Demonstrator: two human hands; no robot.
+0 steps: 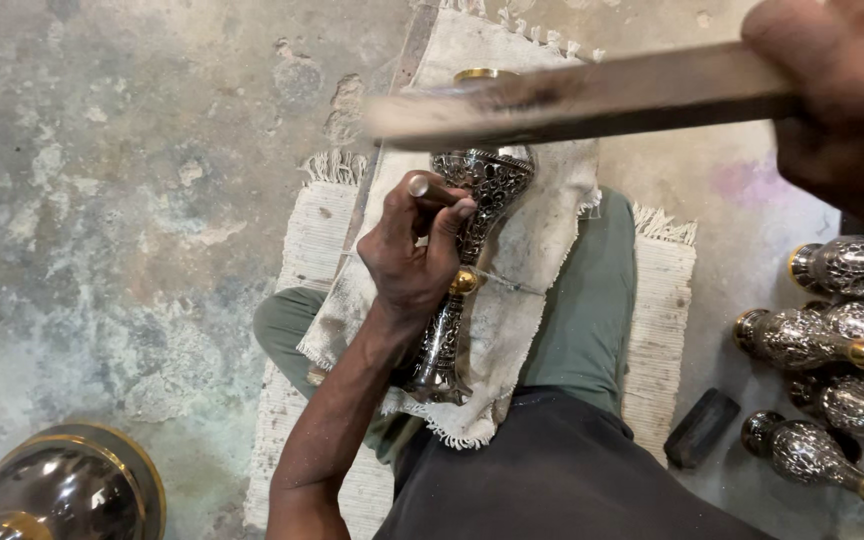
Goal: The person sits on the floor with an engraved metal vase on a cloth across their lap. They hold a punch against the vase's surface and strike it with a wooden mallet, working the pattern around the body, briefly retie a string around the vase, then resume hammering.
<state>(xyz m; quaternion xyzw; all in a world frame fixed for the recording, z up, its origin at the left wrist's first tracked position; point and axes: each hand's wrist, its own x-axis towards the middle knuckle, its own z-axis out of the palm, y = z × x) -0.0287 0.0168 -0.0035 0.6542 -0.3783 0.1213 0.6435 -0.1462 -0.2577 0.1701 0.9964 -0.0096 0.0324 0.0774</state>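
An engraved silver-and-black metal vase (472, 240) with a brass ring at its waist lies across my lap on a dirty white cloth (532, 270). My left hand (414, 255) grips a short metal punch (430, 188) whose tip rests against the vase's patterned body. My right hand (842, 90), raised at the top right and blurred, holds a long flat wooden stick (572, 100) that stretches left above the vase.
Several similar engraved vases (832, 340) lie on the floor at the right, beside a black block (702, 428). A large round dark metal vessel with a brass rim (67, 485) sits at the bottom left. A fringed mat (307, 240) covers the worn concrete floor (132, 200).
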